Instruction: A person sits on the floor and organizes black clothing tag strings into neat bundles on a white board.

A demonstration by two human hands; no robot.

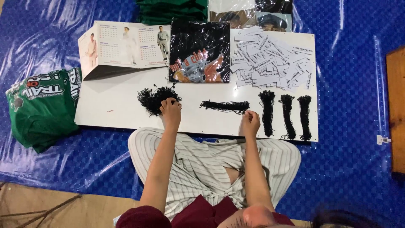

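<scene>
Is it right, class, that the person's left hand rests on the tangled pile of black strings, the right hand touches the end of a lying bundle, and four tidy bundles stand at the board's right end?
Not quite. The head view shows three tidy bundles at the white board's right end, not four. The rest holds: the left hand rests on the tangled pile, and the right hand touches the end of the lying bundle.

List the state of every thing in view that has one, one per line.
left hand: fingers closed on the tangled string pile
right hand: fingers pinched at the end of the flat string bundle
three string bundles: lying straight, side by side
paper tags: loose heap
black shirt: folded, bagged
green shirts: folded, stacked on the tarp
calendar: standing folded
</scene>
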